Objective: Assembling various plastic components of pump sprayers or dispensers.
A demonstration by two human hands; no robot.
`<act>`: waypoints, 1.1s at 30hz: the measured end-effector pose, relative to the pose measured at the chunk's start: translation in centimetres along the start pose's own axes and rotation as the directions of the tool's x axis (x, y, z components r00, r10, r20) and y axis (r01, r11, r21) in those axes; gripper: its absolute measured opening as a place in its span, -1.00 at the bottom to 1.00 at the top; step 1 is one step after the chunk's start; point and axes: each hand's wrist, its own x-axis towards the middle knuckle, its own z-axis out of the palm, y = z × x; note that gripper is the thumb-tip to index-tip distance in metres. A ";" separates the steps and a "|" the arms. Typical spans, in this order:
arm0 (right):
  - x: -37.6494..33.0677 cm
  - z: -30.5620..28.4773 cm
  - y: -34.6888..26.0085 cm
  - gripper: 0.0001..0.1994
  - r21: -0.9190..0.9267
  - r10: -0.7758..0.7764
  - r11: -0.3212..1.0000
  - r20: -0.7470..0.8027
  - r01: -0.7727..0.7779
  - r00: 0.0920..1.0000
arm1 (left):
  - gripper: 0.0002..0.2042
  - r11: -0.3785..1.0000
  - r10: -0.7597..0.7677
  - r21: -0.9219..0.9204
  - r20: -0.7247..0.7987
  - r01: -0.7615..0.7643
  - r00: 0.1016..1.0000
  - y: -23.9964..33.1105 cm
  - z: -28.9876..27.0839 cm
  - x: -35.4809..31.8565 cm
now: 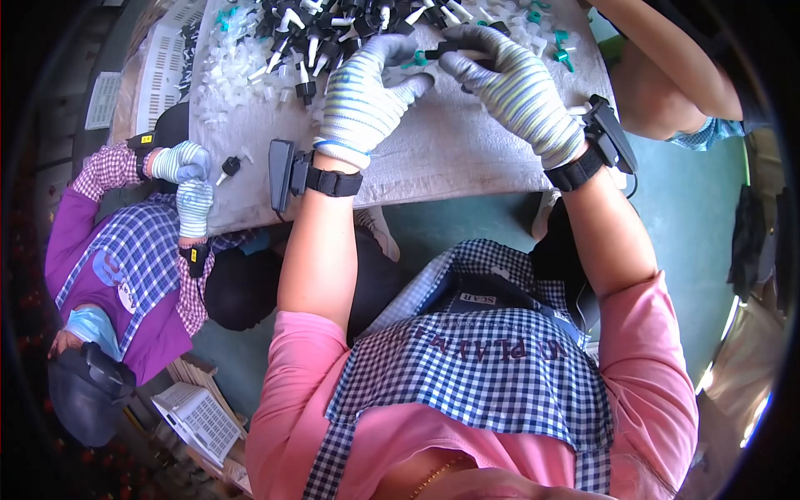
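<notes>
My left hand (360,104), in a striped knit glove with grey fingertips, is over the far side of the table with its thumb spread from its fingers. Nothing shows between them. Facing it, my right hand (525,100), gloved alike, has thumb and fingers closed around a small nozzle cap (432,54), whose black end points toward my left hand. Just beyond both hands lies a heap of black caps with white nozzles (312,50). A green plastic piece (419,58) is beside my left fingertips.
Translucent plastic pieces (229,71) spread over the left of the pale-covered table (467,171); green pieces (564,57) lie at right. A co-worker's gloved hands (192,179) work at the left edge near a loose nozzle cap (229,170). Another person's arm (675,50) is at right.
</notes>
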 end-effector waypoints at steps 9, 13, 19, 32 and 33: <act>-0.6 -0.3 -0.1 -0.54 0.444 0.083 0.894 -0.030 -0.061 0.996 | -0.66 0.561 0.370 0.736 0.185 -0.378 0.910 -0.3 0.8 -0.5; -1.0 -0.2 0.3 -0.57 0.389 0.062 0.919 -0.005 -0.055 0.998 | -0.68 0.561 0.378 0.740 0.170 -0.371 0.910 0.2 1.0 -0.5; -1.1 -0.6 -0.4 -0.62 0.365 0.097 0.927 0.003 -0.091 0.995 | -0.74 0.564 0.412 0.724 0.171 -0.398 0.895 1.7 1.1 -0.6; -2.1 1.0 -0.7 -0.58 0.240 0.108 0.965 0.007 -0.106 0.994 | -0.81 0.992 0.071 0.117 -0.133 -0.055 0.989 1.4 -0.2 -0.1; -2.2 1.2 -0.9 -0.58 0.248 0.082 0.966 -0.002 -0.079 0.997 | -0.82 0.982 0.131 0.153 -0.149 -0.108 0.980 1.0 -0.1 -0.2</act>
